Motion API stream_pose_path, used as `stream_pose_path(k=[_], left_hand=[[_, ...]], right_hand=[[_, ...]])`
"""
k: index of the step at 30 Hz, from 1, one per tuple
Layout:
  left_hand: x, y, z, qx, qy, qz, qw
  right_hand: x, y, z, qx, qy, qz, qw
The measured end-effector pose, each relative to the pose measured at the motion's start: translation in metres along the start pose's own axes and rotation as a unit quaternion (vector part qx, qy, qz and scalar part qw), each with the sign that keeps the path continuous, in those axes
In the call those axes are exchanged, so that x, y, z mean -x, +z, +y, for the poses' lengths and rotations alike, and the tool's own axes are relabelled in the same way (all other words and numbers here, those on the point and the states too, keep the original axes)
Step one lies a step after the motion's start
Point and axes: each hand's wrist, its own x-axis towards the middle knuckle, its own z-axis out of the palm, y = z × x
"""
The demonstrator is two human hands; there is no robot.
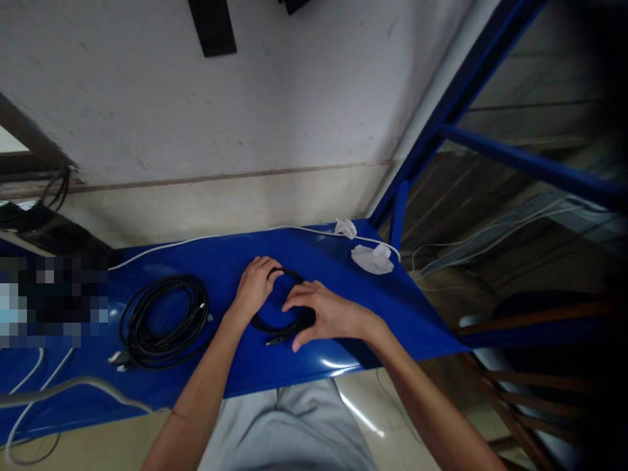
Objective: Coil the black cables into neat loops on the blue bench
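Note:
A small coil of black cable (269,329) lies on the blue table, with its connector end (277,339) at the near side. My left hand (255,282) is closed on the far left part of this coil, thumb and fingers pinching the cable. Over the coil's right side is my right hand (330,310), its thumb and fingers spread apart. Part of the coil is hidden beneath that hand, so any contact there is unclear. To the left of my left arm rests a larger coil of black cable (164,320) with a plug (120,358) at its lower left.
The blue table (230,252) stands against a pale wall. A white cable (196,239) runs along its back edge. Crumpled white paper (375,260) lies at the right end, below a blue metal frame (400,212). A grey cable (93,381) crosses the left front.

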Motion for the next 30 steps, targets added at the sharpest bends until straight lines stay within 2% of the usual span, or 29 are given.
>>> stream_pose_path(k=[3,6,11,15,19,23,25,27,30], left_hand=[[0.000,0.002,0.001,-0.013,0.011,-0.006,1.000],[0.001,0.004,0.003,-0.022,0.014,-0.014,1.000],[0.000,0.003,0.003,0.008,0.003,-0.024,1.000],[-0.001,-0.015,0.003,0.053,-0.002,-0.005,0.999],[-0.002,-0.056,0.005,0.047,0.011,0.046,0.998],[0.006,-0.117,-0.008,0.000,-0.017,0.066,0.998],[0.015,-0.147,-0.024,-0.027,-0.056,0.046,0.997],[0.030,-0.172,-0.045,-0.050,-0.096,0.018,0.994],[0.058,-0.193,-0.076,-0.064,-0.142,0.009,0.988]], right_hand=[[0.029,0.012,-0.003,0.009,0.022,-0.007,1.000],[0.041,0.020,-0.006,0.021,0.005,0.021,1.000],[0.037,0.030,-0.015,0.058,-0.029,0.041,0.997],[0.027,0.029,-0.023,0.098,-0.046,0.038,0.993],[0.008,0.015,-0.041,0.149,-0.096,0.024,0.984],[-0.036,0.010,-0.067,0.180,-0.163,0.025,0.970],[-0.067,0.020,-0.079,0.179,-0.198,0.026,0.963],[-0.099,0.039,-0.088,0.160,-0.228,0.017,0.960],[-0.135,0.076,-0.095,0.169,-0.248,-0.019,0.954]])
